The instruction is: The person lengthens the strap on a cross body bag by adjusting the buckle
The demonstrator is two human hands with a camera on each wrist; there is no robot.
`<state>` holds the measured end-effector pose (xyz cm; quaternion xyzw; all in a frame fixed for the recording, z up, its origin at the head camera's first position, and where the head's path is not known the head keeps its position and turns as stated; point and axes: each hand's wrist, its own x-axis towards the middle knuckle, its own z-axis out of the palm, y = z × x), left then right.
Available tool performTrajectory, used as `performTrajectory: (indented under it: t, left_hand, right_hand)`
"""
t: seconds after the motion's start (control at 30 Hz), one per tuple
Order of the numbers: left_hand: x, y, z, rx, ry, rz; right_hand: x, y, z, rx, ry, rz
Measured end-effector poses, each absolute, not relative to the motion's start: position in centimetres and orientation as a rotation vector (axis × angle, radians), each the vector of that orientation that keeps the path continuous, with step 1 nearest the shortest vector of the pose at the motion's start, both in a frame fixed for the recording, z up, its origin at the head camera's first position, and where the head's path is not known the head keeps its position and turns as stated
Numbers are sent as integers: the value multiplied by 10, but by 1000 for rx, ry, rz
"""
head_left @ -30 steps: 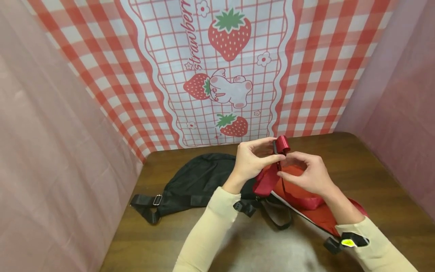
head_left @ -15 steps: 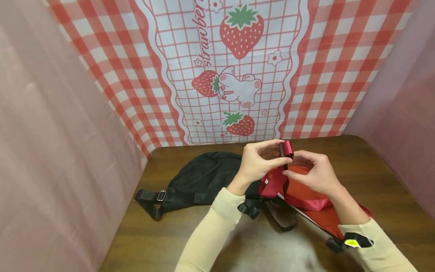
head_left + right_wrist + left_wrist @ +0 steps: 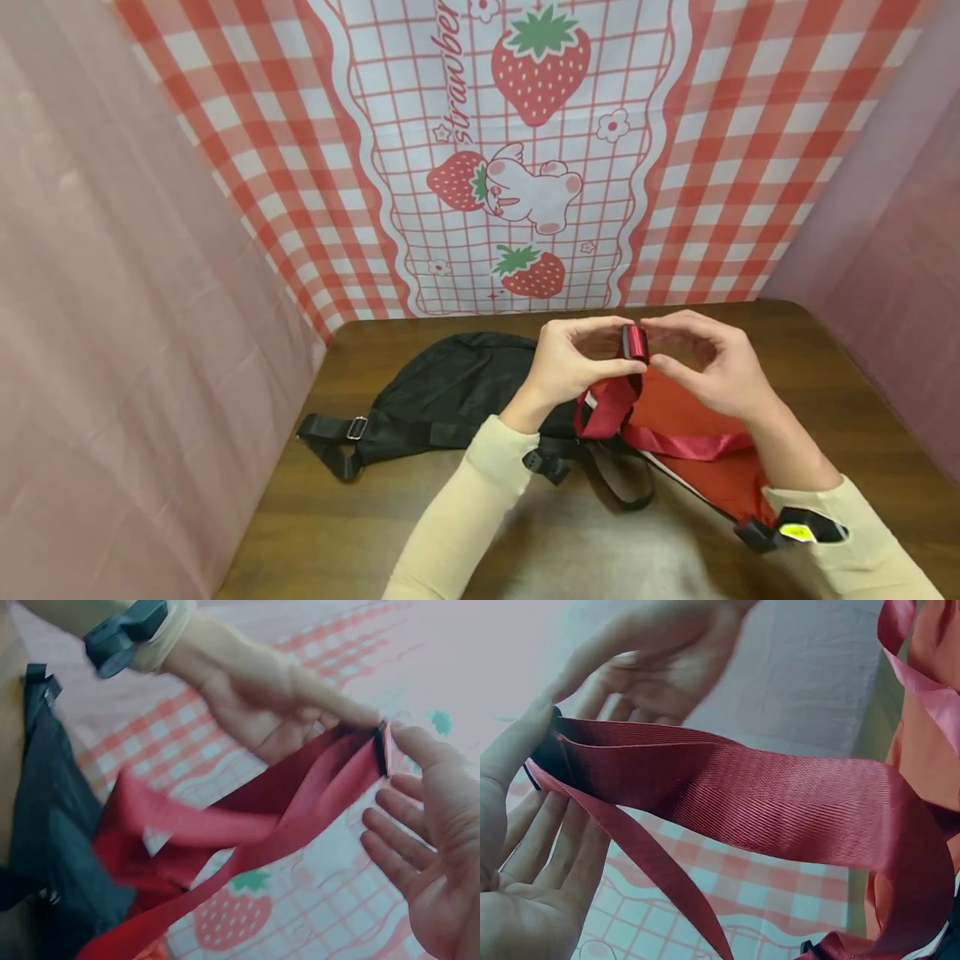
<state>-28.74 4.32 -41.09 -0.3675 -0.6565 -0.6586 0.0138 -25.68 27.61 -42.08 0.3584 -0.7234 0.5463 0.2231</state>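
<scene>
My left hand [image 3: 564,365] pinches the black slider buckle [image 3: 382,750] of a red webbing strap [image 3: 810,799] between thumb and fingers. A small loop of the strap stands out of the buckle, and the rest hangs down in a bend. My right hand [image 3: 716,367] is on the other side of the buckle, its fingertips at the buckle's edge and its fingers loosely extended in the right wrist view. Below lies an orange-red bag [image 3: 675,404] with a pale zip edge, partly hidden by the hands and strap.
A black bag [image 3: 457,383] with a metal-buckled strap [image 3: 357,428] lies left of the red one on the wooden table [image 3: 525,542]. A thin black strap loop [image 3: 637,502] lies in front. Behind rises a strawberry-print cloth [image 3: 540,75]; pink curtains [image 3: 112,292] flank both sides.
My right hand has moved from the strap below the buckle up and rightward, its fingers wider apart. The left hand keeps its pinch on the buckle. The view has shifted slightly.
</scene>
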Motion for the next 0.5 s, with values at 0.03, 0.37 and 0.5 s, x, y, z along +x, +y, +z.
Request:
performTrajectory:
  t: [0.03,0.37,0.5]
  left_hand:
    - [-287,44,-411,-1153,-2053,-2045]
    - [-287,43,-409,-1196,-2201,-1970]
    - [-291,42,-414,-1214,-2190,-1950]
  right_hand:
    - [-258,276,-418,1000,-1991,1479]
    - [-260,276,-413,975,-1972,1339]
    - [-258,270,-411,898,-1915,1393]
